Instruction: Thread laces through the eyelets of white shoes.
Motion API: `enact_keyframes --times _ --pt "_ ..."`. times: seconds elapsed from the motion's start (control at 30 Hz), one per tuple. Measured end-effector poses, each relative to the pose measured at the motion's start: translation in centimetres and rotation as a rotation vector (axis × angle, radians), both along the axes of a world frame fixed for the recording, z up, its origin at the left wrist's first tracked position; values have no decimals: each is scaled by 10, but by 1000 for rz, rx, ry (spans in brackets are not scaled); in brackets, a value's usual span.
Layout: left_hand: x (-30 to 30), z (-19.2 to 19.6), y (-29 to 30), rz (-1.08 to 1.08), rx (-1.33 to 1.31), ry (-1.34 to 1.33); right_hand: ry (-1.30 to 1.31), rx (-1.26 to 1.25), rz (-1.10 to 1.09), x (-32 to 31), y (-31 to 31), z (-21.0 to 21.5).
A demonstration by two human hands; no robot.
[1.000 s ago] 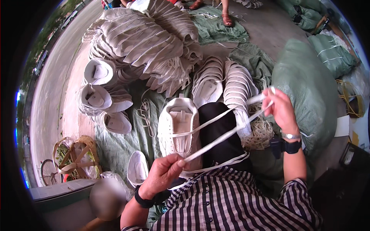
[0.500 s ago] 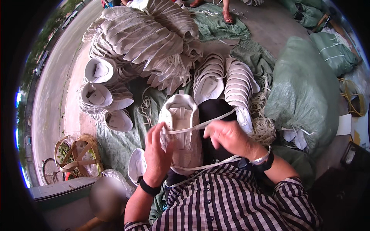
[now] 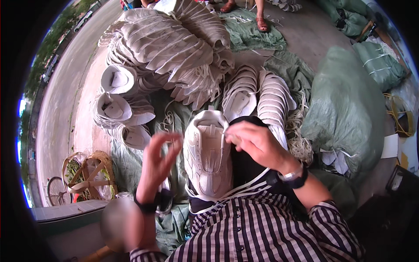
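The person's hands were apart, the white shoe (image 3: 209, 161) lying between them with its toe toward the wearer. The left hand (image 3: 156, 161) curled in the air, a gap short of the shoe's side. The right hand (image 3: 257, 143) had fingertips at the collar's edge; I couldn't tell whether they gripped anything. Nearer the wearer than both hands, a lace (image 3: 255, 178) trailed. Left of the left hand, the green sheet (image 3: 124, 163) ended at bare ground (image 3: 89, 146). Beyond the hands rose a pile (image 3: 166, 41) of uppers; right of the right hand bulged a sack (image 3: 345, 109).
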State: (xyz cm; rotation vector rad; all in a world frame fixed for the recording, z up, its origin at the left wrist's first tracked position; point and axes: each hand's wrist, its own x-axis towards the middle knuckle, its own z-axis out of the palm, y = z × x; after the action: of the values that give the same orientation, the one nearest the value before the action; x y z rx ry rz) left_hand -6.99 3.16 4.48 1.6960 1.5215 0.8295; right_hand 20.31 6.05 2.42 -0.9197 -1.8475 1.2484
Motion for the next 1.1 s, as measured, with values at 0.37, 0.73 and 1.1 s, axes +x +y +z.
enact_keyframes --times 0.37,0.73,1.1 --pt "34 -71 34 10 -285 -410 -447 535 119 -35 34 -30" --pt "31 -94 3 -46 118 -90 -458 507 69 -45 43 -60" --pt "61 -72 -129 -85 347 416 115 110 -320 -28 -28 -63"
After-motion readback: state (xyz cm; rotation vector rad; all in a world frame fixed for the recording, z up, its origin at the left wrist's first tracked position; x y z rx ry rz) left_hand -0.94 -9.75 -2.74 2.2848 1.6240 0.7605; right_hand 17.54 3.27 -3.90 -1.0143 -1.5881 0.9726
